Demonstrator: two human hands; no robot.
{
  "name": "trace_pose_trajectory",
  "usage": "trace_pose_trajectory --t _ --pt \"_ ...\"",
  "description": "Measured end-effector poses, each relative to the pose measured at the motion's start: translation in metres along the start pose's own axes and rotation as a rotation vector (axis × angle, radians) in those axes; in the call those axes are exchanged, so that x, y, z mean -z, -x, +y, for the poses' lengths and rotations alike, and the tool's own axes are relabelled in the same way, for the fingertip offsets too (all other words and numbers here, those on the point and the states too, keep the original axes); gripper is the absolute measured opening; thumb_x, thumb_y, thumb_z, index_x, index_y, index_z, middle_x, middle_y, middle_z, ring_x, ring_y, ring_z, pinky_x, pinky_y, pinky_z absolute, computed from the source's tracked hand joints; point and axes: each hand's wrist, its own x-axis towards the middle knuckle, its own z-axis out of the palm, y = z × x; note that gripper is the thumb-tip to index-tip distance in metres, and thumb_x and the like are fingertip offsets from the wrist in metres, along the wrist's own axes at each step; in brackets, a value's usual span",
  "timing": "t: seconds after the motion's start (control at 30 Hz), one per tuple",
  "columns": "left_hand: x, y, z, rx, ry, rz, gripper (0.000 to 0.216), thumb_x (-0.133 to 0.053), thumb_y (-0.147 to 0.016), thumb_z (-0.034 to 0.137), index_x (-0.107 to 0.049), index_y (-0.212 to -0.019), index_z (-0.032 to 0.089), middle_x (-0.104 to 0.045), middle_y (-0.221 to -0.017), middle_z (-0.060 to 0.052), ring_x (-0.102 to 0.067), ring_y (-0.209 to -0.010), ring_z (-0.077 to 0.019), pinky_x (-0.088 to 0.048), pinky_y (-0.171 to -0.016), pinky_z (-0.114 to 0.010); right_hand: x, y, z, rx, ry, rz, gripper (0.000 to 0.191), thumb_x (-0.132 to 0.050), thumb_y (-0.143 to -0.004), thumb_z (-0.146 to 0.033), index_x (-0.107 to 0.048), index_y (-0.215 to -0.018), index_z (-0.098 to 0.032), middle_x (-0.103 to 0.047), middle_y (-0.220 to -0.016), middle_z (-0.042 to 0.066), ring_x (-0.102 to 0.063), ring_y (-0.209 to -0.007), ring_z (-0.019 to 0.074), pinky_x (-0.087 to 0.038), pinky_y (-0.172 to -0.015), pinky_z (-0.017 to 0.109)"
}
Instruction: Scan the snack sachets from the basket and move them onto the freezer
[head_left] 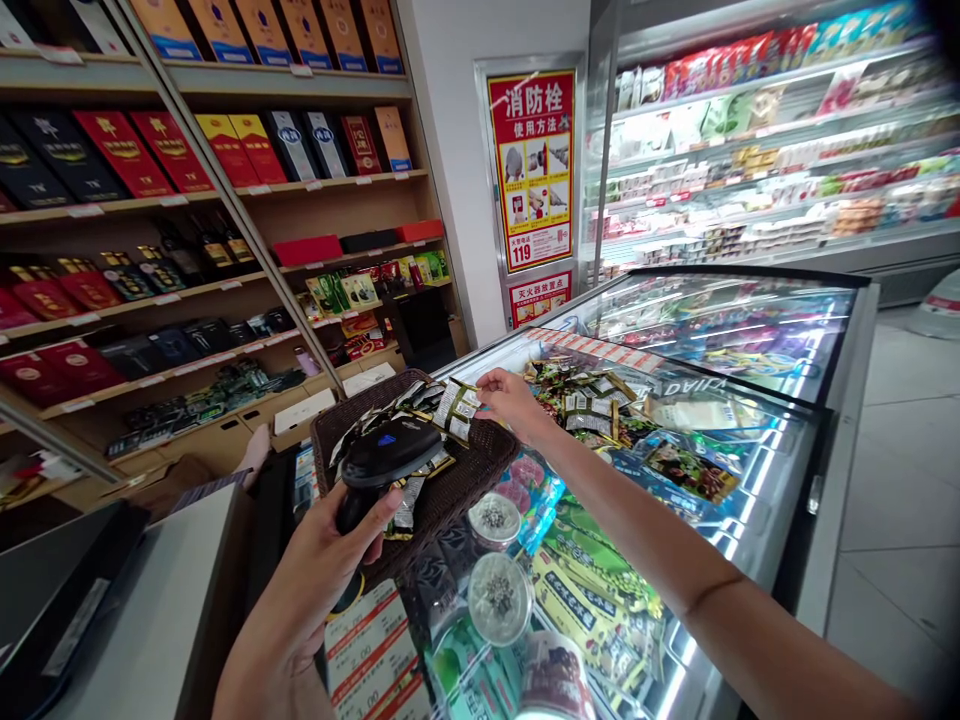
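Note:
My left hand (330,555) is wrapped round the handle of a black barcode scanner (390,450), its head over a dark brown woven basket (480,470). Between the fingertips of my right hand (514,402) is a small white, gold and black snack packet (456,410), above the basket's far right part. More packets of the same look (405,505) lie in the basket, partly hidden by the scanner. The basket rests at the left side of a glass-topped freezer. A pile of similar packets (592,413) lies on the freezer, right of my right hand.
Lidded cups (499,597) and frozen bags (585,600) show in the freezer (817,480). A price-label sheet (375,655) lies at the front. At left are a white counter (187,600) with a dark device (67,590) and shelves of boxes (247,225). A refrigerated display (750,150) stands behind.

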Motion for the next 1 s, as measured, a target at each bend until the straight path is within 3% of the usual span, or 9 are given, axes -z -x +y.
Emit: trace_pose_trajectory --t 0.13,0.3,0.43,0.5,0.57,0.63,0.73,0.83,1.0 --pt "0.001 -0.002 -0.004 -0.003 -0.018 0.006 0.049 -0.068 -0.066 0.067 -0.051 -0.066 0.021 -0.044 -0.05 0.005 -0.033 -0.051 -0.0099 -0.023 -0.047 -0.022 0.005 -0.006 0.002 0.072 0.178 0.033 0.014 -0.056 -0.069 -0.015 -0.056 -0.082 -0.019 -0.053 -0.075 -0.002 -0.054 -0.072 0.0125 -0.055 -0.066 0.027" --pt "0.003 -0.004 -0.006 -0.029 -0.025 0.03 0.047 -0.066 -0.069 0.066 -0.052 -0.066 0.021 -0.046 -0.05 0.005 -0.037 -0.051 -0.0108 -0.026 -0.048 -0.022 0.04 -0.022 -0.005 0.33 0.886 0.21 0.02 -0.051 -0.072 -0.007 -0.062 -0.086 -0.016 -0.062 -0.081 0.005 -0.059 -0.085 0.0191 -0.047 -0.085 0.033" --pt "0.004 -0.004 -0.007 0.005 0.014 0.084 0.049 -0.069 -0.065 0.067 -0.051 -0.066 0.021 -0.047 -0.049 0.005 -0.036 -0.047 -0.0096 -0.024 -0.044 -0.021 0.069 -0.023 -0.016 0.274 1.202 0.381 0.028 -0.048 -0.076 -0.003 -0.061 -0.1 -0.009 -0.061 -0.102 0.018 -0.057 -0.099 0.0274 -0.046 -0.086 0.038" --pt "0.006 -0.005 -0.008 0.021 0.047 0.125 0.049 -0.07 -0.063 0.067 -0.053 -0.07 0.022 -0.048 -0.049 0.005 -0.036 -0.047 -0.0095 -0.025 -0.043 -0.021 0.073 -0.019 -0.02 0.249 1.298 0.491 0.031 -0.046 -0.08 -0.003 -0.059 -0.109 -0.007 -0.055 -0.113 0.024 -0.052 -0.108 0.0327 -0.046 -0.083 0.04" --pt "0.007 -0.006 -0.009 0.022 0.074 0.155 0.049 -0.071 -0.062 0.066 -0.054 -0.073 0.022 -0.048 -0.049 0.006 -0.037 -0.047 -0.01 -0.026 -0.043 -0.021 0.067 -0.015 -0.021 0.264 1.355 0.518 0.032 -0.045 -0.084 -0.005 -0.058 -0.113 -0.008 -0.051 -0.12 0.024 -0.047 -0.115 0.0352 -0.047 -0.081 0.04" --pt "0.009 -0.007 -0.011 0.023 0.083 0.166 0.048 -0.071 -0.062 0.066 -0.055 -0.073 0.022 -0.047 -0.049 0.006 -0.039 -0.049 -0.0106 -0.027 -0.044 -0.021 0.051 -0.01 -0.017 0.285 1.337 0.38 0.029 -0.046 -0.087 -0.009 -0.06 -0.112 -0.013 -0.052 -0.121 0.02 -0.05 -0.113 0.0318 -0.047 -0.083 0.038" --pt "0.01 -0.009 -0.012 0.025 0.068 0.167 0.049 -0.071 -0.062 0.066 -0.056 -0.073 0.021 -0.047 -0.049 0.006 -0.039 -0.05 -0.0113 -0.029 -0.046 -0.022 0.019 -0.001 -0.003 0.293 1.215 0.009 0.023 -0.048 -0.09 -0.017 -0.065 -0.105 -0.02 -0.059 -0.113 0.011 -0.058 -0.102 0.0232 -0.045 -0.087 0.034" --pt "0.01 -0.01 -0.013 0.02 0.05 0.162 0.05 -0.071 -0.062 0.067 -0.056 -0.075 0.021 -0.047 -0.049 0.006 -0.039 -0.05 -0.0112 -0.029 -0.048 -0.022 -0.009 0.013 0.013 0.32 1.142 -0.267 0.019 -0.052 -0.089 -0.024 -0.068 -0.099 -0.021 -0.064 -0.106 0.007 -0.06 -0.098 0.0206 -0.044 -0.087 0.03" --pt "0.018 -0.01 -0.02 0.09 -0.09 0.155 0.052 -0.069 -0.06 0.071 -0.055 -0.072 0.022 -0.048 -0.046 0.005 -0.04 -0.046 -0.0124 -0.028 -0.046 -0.023 -0.03 0.033 0.031 0.33 1.122 -0.403 0.017 -0.055 -0.088 -0.026 -0.07 -0.095 -0.02 -0.068 -0.101 0.007 -0.062 -0.094 0.019 -0.042 -0.082 0.027"
